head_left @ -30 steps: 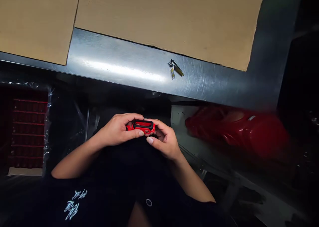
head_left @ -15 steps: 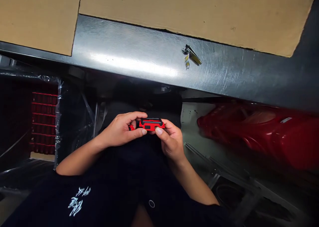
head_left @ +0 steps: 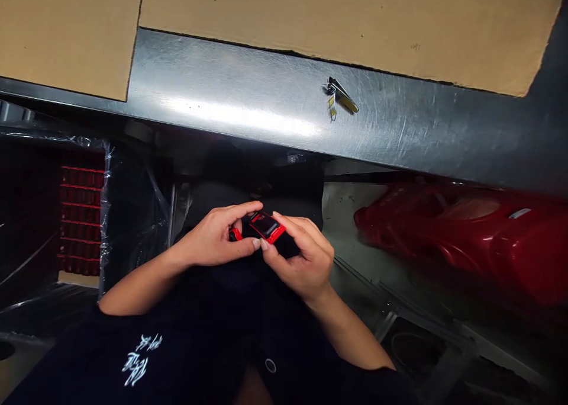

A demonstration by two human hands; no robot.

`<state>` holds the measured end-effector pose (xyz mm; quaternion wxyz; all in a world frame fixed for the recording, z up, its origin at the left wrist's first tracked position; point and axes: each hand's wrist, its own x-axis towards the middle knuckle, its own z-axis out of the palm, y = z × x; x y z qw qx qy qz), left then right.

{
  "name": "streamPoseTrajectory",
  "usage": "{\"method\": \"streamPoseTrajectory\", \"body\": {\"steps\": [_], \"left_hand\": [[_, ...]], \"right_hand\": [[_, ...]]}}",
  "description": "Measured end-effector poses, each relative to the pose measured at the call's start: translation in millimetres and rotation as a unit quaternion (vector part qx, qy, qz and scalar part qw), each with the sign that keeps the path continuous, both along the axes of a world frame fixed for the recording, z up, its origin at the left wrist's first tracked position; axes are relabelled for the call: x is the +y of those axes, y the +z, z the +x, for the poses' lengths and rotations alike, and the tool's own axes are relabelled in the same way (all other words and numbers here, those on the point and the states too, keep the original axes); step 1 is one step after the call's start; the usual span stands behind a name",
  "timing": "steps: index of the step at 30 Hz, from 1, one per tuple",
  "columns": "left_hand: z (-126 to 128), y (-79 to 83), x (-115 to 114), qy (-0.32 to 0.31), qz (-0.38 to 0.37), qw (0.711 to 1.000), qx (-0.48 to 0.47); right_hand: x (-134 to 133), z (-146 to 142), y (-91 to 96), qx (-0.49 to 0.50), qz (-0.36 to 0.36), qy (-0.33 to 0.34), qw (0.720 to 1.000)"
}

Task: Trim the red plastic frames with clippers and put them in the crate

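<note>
- Steel bench (head_left: 248,91), scratched and brightly lit along its edge, carrying two cardboard sheets (head_left: 355,26) that meet at a narrow gap; a small metal clip (head_left: 339,97) with a yellow strip lies on the bare steel just below the cardboard.
- Background, left: rows of red ribbed parts (head_left: 82,215) behind clear plastic film (head_left: 105,198). Background, right: glossy red moulded shell (head_left: 465,242), dimly lit, beyond the bench edge.
- Both hands are held close together above a dark T-shirt (head_left: 142,357) with white lettering.
- Left hand (head_left: 213,238): fingers (head_left: 242,211) curled closed around a small red piece (head_left: 235,234), which is largely hidden by them.
- Right hand (head_left: 306,256): fingers (head_left: 295,227) nearly closed, apparently pinching a red-and-black plastic part (head_left: 266,227) between index fingertip and thumb; the exact contact is partly hidden.
- Position of the red-and-black plastic part: between the hands, nearer the right hand, at its fingertips. Long axis tilted, running from upper left to lower right. Its upper-left end lies just beside the small red piece; whether the two touch cannot be told.
</note>
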<state>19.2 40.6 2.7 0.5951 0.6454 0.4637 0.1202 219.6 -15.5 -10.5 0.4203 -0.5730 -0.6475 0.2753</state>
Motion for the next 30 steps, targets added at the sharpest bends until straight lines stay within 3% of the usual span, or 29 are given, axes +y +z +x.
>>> {"method": "streamPoseTrajectory", "body": {"steps": [7, 13, 18, 22, 30], "left_hand": [[2, 1.8, -4, 0.011, 0.046, 0.998, 0.034], [3, 0.6, -6, 0.025, 0.066, 0.997, -0.004], [1, -1.6, -10, 0.028, 0.158, 0.985, -0.069], [0, -1.7, -11, 0.01, 0.222, 0.971, -0.089], [2, -13.6, -16, -0.009, 0.322, 0.944, -0.07]], "right_hand": [[-1, 1, -4.0, -0.043, 0.074, 0.032, 0.996], [-2, 0, -5.0, -0.038, 0.083, 0.053, 0.994], [-7, 3, -3.6, 0.083, -0.045, 0.056, 0.994], [-10, 3, -2.7, 0.211, -0.159, 0.033, 0.964], [-10, 1, 0.4, 0.338, -0.219, 0.035, 0.915]]}}
